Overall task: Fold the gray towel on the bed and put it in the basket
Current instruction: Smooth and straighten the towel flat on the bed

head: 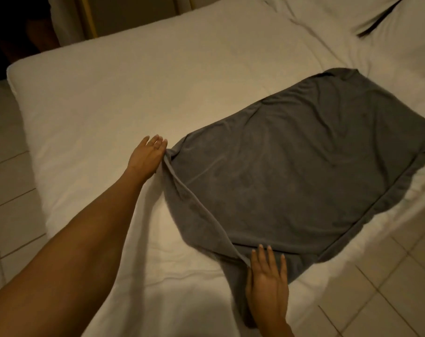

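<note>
The gray towel point(291, 166) lies spread on the white bed point(133, 98), doubled over, its right side reaching the bed's edge. My left hand point(147, 155) is at the towel's far left corner, where the cloth bunches against my palm and thumb. My right hand point(267, 280) is at the near corner, fingers laid on top of the cloth and the thumb hidden under its edge. A raised, taut fold of the towel's left edge runs between my two hands. No basket is in view.
White pillows point(388, 23) lie at the head of the bed, top right. Pale tiled floor point(388, 288) borders the bed at the right and at the left point(4, 178). A curtain and a dark corner point(68, 18) stand behind the bed.
</note>
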Tool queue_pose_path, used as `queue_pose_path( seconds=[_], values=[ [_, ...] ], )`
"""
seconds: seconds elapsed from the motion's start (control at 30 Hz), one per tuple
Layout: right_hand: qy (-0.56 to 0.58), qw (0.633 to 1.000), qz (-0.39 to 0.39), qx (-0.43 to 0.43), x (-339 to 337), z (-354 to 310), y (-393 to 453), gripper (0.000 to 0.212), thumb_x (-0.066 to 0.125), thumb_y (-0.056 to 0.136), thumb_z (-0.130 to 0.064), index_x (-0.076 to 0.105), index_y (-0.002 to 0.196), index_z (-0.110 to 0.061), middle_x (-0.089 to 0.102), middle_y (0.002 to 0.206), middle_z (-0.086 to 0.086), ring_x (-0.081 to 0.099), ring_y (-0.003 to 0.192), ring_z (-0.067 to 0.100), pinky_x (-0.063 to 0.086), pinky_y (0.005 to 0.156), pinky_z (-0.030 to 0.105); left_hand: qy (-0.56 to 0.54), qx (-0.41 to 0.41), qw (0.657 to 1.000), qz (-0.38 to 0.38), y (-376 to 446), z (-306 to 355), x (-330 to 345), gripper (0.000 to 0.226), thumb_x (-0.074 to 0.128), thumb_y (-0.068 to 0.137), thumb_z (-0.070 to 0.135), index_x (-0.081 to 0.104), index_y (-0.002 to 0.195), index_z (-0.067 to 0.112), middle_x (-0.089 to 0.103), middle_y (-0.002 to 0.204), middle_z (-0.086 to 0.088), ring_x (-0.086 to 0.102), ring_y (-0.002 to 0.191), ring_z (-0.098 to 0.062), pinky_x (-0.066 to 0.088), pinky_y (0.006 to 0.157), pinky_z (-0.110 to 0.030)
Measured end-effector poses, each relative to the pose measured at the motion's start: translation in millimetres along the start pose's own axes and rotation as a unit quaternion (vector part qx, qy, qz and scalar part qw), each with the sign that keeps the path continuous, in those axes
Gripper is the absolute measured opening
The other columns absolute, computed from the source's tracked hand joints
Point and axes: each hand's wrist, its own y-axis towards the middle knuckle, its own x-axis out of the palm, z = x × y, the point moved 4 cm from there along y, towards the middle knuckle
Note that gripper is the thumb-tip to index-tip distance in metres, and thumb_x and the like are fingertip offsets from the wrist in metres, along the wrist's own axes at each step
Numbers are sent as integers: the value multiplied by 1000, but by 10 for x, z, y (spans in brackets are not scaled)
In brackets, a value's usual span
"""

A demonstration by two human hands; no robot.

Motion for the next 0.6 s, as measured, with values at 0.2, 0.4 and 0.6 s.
queue_pose_path(
  seconds=[0.2,0.4,0.6],
  values=[
    [5,998,-32,45,-344,428,347,49,85,60,-9,72,106,-5,70,112,16,64,108,34,27,106,46,-26,16,998,60,322,419,-616,56,45,97,8,21,148,7,26,155,-14,21,145,-26,15,120,-40],
    [9,997,-44,56,-602,961,678,50,83,64,-11,69,112,-5,68,115,16,63,111,33,40,101,52,-2,16,997,79,675,721,-1180,61,53,95,12,22,148,6,28,154,-15,23,145,-28,16,120,-41],
    [5,998,-24,60,-693,1511,1017,40,54,69,-19,74,100,-6,73,104,14,68,102,30,43,99,48,39,17,996,77,1149,1095,-1615,62,50,95,11,19,148,6,27,155,-15,22,145,-27,14,120,-40]
  ],
)
